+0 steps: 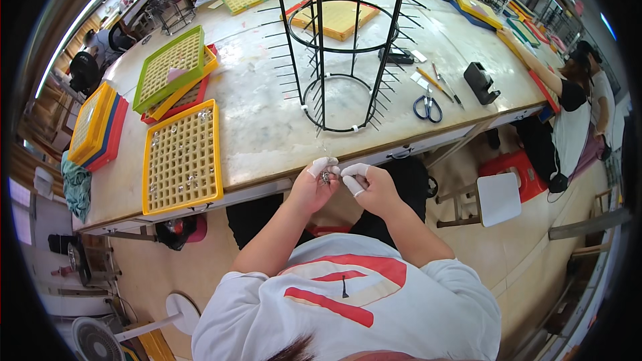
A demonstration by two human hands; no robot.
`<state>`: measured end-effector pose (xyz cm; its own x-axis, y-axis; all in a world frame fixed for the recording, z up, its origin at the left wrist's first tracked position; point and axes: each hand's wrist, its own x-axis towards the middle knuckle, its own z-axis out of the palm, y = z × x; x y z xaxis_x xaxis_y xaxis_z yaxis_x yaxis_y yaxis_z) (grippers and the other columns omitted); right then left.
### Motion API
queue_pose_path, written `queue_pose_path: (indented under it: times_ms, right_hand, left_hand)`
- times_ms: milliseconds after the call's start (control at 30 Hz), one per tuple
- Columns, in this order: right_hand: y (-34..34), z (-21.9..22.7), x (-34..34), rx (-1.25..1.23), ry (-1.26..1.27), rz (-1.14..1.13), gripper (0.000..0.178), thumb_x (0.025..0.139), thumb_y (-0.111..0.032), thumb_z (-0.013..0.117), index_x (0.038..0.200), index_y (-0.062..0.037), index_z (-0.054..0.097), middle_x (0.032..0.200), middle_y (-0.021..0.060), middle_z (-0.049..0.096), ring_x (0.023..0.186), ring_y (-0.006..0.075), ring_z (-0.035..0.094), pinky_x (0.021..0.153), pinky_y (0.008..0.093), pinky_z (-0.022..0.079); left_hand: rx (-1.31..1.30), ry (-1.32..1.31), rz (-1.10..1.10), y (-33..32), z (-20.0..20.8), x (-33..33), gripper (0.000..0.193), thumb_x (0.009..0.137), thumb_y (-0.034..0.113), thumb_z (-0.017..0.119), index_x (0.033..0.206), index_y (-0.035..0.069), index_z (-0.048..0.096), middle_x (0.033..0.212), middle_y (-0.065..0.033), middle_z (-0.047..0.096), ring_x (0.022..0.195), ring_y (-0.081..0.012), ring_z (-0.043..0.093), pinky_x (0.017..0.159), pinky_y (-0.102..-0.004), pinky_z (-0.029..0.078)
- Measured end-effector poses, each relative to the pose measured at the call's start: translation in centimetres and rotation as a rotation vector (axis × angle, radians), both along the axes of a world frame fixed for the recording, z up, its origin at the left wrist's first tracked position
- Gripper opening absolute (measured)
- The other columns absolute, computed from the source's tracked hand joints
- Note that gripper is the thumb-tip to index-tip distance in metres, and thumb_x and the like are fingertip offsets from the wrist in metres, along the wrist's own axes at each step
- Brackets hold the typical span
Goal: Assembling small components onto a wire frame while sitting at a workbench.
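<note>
Just off the table's near edge, my two hands meet fingertip to fingertip. My left hand (pixel 311 188) is closed around a small cluster of silvery metal pieces (pixel 326 177), too small to name. White finger covers sit on some fingertips of both hands. My right hand (pixel 376 190) has thumb and finger pinched beside the left fingertips; whatever lies between them is too small to make out. Beyond my hands stands a tall black wire rack (pixel 322 93) with round hoops and many thin prongs. To the left, a yellow grid tray (pixel 218 160) has silvery pieces in several compartments.
Behind that tray is a stack topped by a green grid tray (pixel 180 81); more stacked trays (pixel 93 127) stand at far left. Right of the rack lie blue-handled scissors (pixel 428 108), a pencil (pixel 435 83) and a black tape dispenser (pixel 481 83). A white-topped stool (pixel 498 195) stands right; people sit around the table.
</note>
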<state>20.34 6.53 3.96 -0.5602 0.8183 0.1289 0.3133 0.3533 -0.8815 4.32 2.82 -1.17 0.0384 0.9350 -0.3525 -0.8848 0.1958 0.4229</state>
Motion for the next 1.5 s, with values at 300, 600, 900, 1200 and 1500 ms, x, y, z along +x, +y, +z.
queue_pose_path:
  times_ms: [300, 600, 900, 1200, 1500]
  right_hand:
    - [0.5, -0.2, 0.0, 0.115, -0.03, 0.11, 0.01, 0.076, -0.007, 0.061, 0.086, -0.0051, 0.063, 0.056, 0.0022, 0.047, 0.049, 0.01, 0.041, 0.047, 0.0246, 0.035]
    - [2.0, 0.5, 0.8, 0.057, -0.094, 0.177, 0.012, 0.075, -0.011, 0.062, 0.085, -0.0038, 0.062, 0.07, 0.0097, 0.06, 0.059, 0.0186, 0.057, 0.057, 0.0281, 0.045]
    - [1.5, 2.6, 0.6, 0.48, -0.436, 0.099, 0.021, 0.075, -0.03, 0.061, 0.082, -0.0098, 0.062, 0.075, 0.0085, 0.062, 0.075, 0.0265, 0.059, 0.072, 0.0375, 0.044]
    - [1.7, -0.4, 0.6, 0.369, -0.408, 0.046, 0.01, 0.076, -0.019, 0.053, 0.074, -0.0095, 0.056, 0.074, 0.0102, 0.059, 0.076, 0.0295, 0.058, 0.066, 0.0414, 0.044]
    - [1.6, -0.9, 1.0, 0.356, -0.234, 0.014, 0.006, 0.073, -0.012, 0.054, 0.074, -0.0075, 0.058, 0.07, 0.0117, 0.057, 0.071, 0.0311, 0.056, 0.062, 0.0394, 0.044]
  left_hand:
    - [-0.008, 0.075, 0.011, -0.1, -0.5, -0.7, 0.013, 0.085, 0.013, 0.055, 0.095, 0.004, 0.056, 0.079, -0.0036, 0.056, 0.072, -0.011, 0.052, 0.061, -0.0212, 0.044]
    - [0.026, 0.169, -0.005, 0.0, -0.2, -0.2, 0.006, 0.086, 0.008, 0.054, 0.09, 0.005, 0.055, 0.077, -0.0016, 0.053, 0.066, -0.0088, 0.047, 0.059, -0.0214, 0.04]
    - [0.082, 0.188, -0.098, 0.9, -0.3, 1.1, 0.007, 0.087, 0.009, 0.052, 0.092, 0.005, 0.055, 0.084, -0.0028, 0.055, 0.073, -0.0113, 0.05, 0.066, -0.0247, 0.043]
    - [0.059, 0.176, -0.13, 1.0, -1.7, 0.5, 0.008, 0.084, 0.009, 0.051, 0.086, 0.003, 0.055, 0.079, -0.0032, 0.055, 0.07, -0.009, 0.049, 0.064, -0.0202, 0.041]
    - [0.14, 0.124, -0.119, 1.1, -0.2, 0.8, 0.013, 0.083, 0.005, 0.051, 0.096, 0.004, 0.055, 0.085, -0.0017, 0.056, 0.074, -0.0083, 0.05, 0.062, -0.0195, 0.041]
